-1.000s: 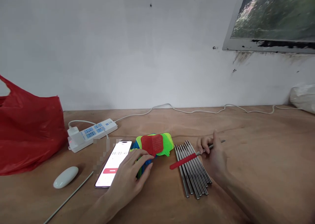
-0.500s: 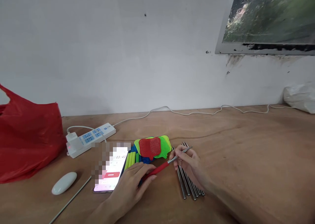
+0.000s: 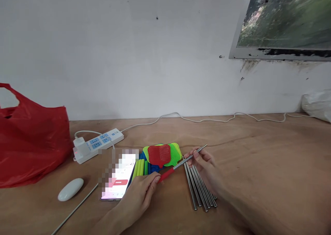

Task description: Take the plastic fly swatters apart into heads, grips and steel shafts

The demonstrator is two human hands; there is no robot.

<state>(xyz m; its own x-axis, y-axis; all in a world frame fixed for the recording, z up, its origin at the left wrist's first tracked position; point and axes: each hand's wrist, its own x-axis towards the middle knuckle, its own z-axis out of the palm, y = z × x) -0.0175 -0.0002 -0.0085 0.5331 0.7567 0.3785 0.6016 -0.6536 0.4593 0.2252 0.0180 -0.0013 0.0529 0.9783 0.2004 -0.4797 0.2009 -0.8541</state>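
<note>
My left hand [image 3: 142, 193] is closed round a red tube-like handle [image 3: 166, 174], whose upper end sticks out past the fingers. From that end a thin steel rod [image 3: 179, 164] runs up and to the right. My right hand [image 3: 203, 164] pinches the rod near its upper tip. Several loose steel rods [image 3: 198, 190] lie side by side on the table under my right hand. Behind my hands are mesh fly swatter heads in red [image 3: 159, 154], green [image 3: 176, 154], yellow and blue. Yellow-green handles [image 3: 139, 167] and a green one lie beside them, partly covered by my left hand.
A lit phone [image 3: 121, 180], partly pixelated, lies left of the handles. Farther left are a white oval mouse-like object [image 3: 70, 189], a white power strip [image 3: 99, 143] with a plug, and a red plastic bag [image 3: 33, 142]. A white cable [image 3: 199, 120] runs along the wall.
My right hand has moved slightly up and right along with the rod, and more bare rod shows. Less of the red handle shows beyond my left hand. The view has shifted a little.
</note>
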